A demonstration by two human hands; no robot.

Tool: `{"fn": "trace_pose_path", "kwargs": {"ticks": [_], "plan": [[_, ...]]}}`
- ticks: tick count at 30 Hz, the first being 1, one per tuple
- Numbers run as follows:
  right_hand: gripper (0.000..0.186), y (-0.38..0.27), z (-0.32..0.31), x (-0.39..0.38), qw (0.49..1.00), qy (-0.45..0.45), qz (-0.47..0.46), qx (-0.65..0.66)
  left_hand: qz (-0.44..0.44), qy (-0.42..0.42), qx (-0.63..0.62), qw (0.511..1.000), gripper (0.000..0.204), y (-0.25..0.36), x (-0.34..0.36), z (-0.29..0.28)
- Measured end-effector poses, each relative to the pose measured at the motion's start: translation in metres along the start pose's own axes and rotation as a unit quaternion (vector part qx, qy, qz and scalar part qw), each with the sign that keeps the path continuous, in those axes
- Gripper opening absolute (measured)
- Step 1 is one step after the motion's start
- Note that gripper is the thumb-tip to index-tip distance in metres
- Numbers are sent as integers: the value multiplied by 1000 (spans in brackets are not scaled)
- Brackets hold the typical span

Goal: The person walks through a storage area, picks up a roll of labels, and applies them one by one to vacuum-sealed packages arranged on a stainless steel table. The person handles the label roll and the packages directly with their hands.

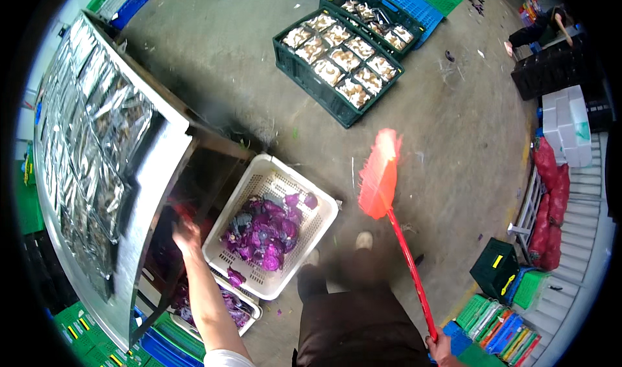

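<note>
My right hand (441,345) is closed round the red handle of a broom (409,263), its red bristle head (381,176) raised ahead of me. At the left, my left hand (186,233) reaches to the shaded space under the metal table's edge. Its fingers are smeared, beside a blurred red thing (185,208), and I cannot tell if they grip it. Just right of that hand stands a white perforated basket (269,166) with purple cabbage leaves (265,231) in it. Nearer me, partly behind my forearm, a second white basket (254,314) holds more purple leaves.
The metal table (165,150) at left carries plastic-wrapped packs (91,133). Ahead, a dark green crate (311,85) of packed mushrooms stands beside another crate (402,11). On the right are red net sacks (549,218), white boxes (567,124), stacked crates (497,328) and another person (541,30).
</note>
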State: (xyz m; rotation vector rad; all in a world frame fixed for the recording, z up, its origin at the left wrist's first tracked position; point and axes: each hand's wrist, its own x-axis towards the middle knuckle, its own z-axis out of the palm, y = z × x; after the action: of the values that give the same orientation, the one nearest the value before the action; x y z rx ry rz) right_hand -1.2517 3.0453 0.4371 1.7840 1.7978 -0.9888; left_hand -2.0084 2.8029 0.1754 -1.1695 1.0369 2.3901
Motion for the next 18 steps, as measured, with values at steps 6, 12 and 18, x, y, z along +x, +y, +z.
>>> {"fn": "trace_pose_path", "kwargs": {"ticks": [6, 12, 18], "plan": [[28, -52, -48, 117, 990, -2, -138, -27, -40, -51, 203, 977, 31, -124, -79, -13], [26, -155, -153, 280, 950, -106, -262, -131, -57, 5, 324, 944, 16, -260, -172, -68], [29, -288, -222, 380, 916, -149, -349, -131, -170, 103, 327, 924, 24, -366, -246, 34]]}}
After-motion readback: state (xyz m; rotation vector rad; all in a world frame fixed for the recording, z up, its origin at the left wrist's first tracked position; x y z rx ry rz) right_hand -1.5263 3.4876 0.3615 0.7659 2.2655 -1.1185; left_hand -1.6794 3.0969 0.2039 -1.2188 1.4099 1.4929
